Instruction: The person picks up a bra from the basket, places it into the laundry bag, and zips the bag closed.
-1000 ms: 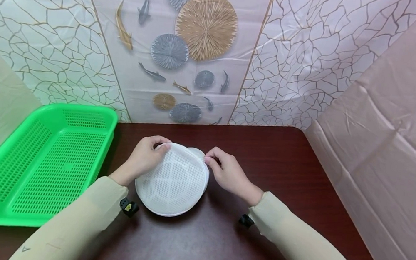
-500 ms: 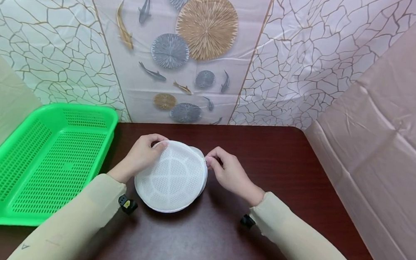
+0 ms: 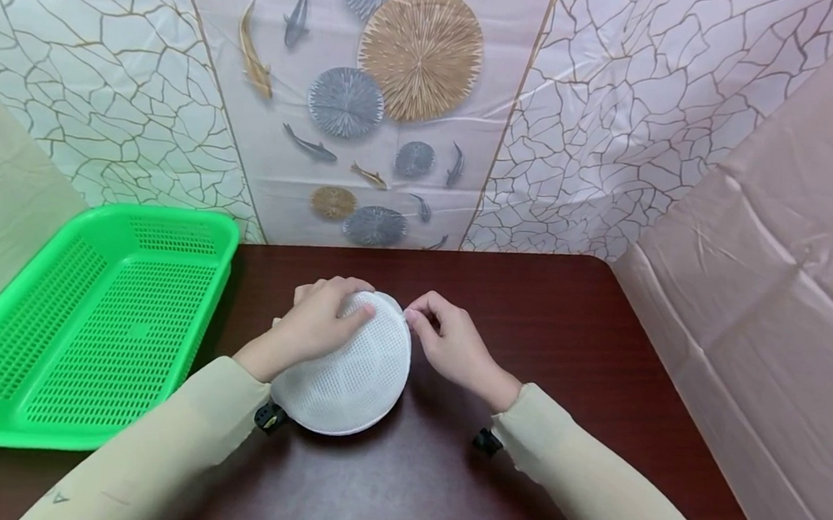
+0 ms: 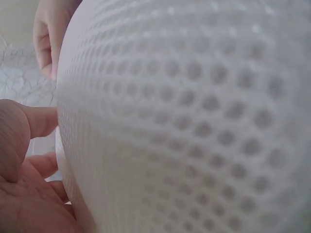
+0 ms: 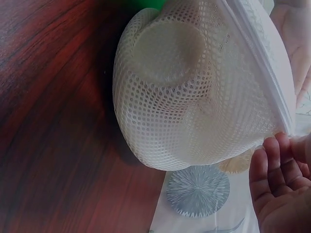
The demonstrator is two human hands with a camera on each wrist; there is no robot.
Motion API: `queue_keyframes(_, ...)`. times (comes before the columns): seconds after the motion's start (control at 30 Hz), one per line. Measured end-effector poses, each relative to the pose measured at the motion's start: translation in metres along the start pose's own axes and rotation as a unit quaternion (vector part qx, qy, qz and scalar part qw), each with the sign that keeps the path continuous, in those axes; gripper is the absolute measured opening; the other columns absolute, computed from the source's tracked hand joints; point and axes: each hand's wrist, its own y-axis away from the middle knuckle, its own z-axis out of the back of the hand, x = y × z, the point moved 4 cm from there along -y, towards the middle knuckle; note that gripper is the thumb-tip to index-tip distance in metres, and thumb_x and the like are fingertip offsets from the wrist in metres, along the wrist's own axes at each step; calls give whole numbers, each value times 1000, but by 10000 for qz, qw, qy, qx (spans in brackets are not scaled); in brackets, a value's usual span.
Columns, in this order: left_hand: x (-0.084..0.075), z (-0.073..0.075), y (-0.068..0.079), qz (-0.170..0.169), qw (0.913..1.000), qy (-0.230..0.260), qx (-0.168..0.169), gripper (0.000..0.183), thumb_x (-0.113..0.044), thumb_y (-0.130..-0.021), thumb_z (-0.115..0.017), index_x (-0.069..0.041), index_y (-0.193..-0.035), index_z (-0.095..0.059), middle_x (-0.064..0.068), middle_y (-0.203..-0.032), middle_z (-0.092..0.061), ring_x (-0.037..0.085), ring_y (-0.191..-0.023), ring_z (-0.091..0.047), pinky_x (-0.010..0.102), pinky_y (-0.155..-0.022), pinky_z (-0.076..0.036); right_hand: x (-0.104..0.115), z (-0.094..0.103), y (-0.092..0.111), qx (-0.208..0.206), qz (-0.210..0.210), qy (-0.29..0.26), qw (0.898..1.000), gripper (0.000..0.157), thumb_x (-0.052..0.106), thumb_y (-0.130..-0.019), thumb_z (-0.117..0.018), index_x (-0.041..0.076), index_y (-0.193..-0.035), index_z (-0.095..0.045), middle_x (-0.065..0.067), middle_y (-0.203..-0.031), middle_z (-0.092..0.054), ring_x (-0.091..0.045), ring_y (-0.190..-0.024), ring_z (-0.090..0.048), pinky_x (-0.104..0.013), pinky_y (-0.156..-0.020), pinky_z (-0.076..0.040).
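Observation:
A round white mesh laundry bag (image 3: 355,380) stands over the table between both hands. In the right wrist view, a zipper (image 5: 257,53) runs along its rim, and a round shape shows dimly through the mesh. My left hand (image 3: 320,322) holds the bag by its upper left side, thumb over the top face; its other fingers are partly hidden behind the rim. Opposite, my right hand (image 3: 454,343) pinches the bag's edge at the zipper with thumb and fingertips. Mesh fills most of the left wrist view, with the left fingers (image 4: 43,121) at its edge.
To the left is a green plastic basket (image 3: 131,333) with slotted walls. The dark red-brown table (image 3: 533,305) ends at a patterned cloth backdrop (image 3: 412,151), with a plain cloth wall (image 3: 784,270) on the right.
My left hand has slid right and further over the bag's top. The bag's upper face has shifted, and its cross pattern no longer shows. My right hand keeps its pinch, nearly still.

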Motion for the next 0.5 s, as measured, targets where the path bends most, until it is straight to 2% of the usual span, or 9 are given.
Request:
queue_keyframes(0.1,-4,-2,1,-264,9995,-118,-128,28,-26,-93,-64,-13,-118,-66,5,-113,-64,28,-104,-55,50,-92,-26,2,-1,0,28,21,-60,10000,6,13,-98,-58,11,-95,-63,1,-82,-64,-10,-74,-59,-34,-65,-50)
queue_keyframes(0.2,-5,-2,2,-380,9987,-184,-288,19,-20,-93,-64,-13,-111,-68,5,-110,-66,27,-100,-56,50,-92,-26,3,-3,0,46,62,-77,9999,6,12,-97,-58,12,-94,-63,-1,-82,-64,-13,-74,-60,-31,-64,-50)
queue_keyframes(0.37,0,-1,2,-405,9976,-152,-537,13,-14,-95,-61,-12,-105,-68,5,-107,-65,29,-106,-51,52,-93,-24,6,-6,0,99,166,-54,9998,5,11,-97,-59,13,-92,-61,1,-81,-64,-12,-75,-61,-27,-67,-50)
queue_keyframes(0.5,7,2,1,-262,9967,-12,-763,13,-10,-95,-58,-12,-104,-67,7,-109,-63,34,-116,-43,55,-95,-20,7,-7,2,137,218,-8,9997,6,10,-97,-59,13,-91,-60,-1,-80,-64,-9,-75,-60,-27,-68,-50)
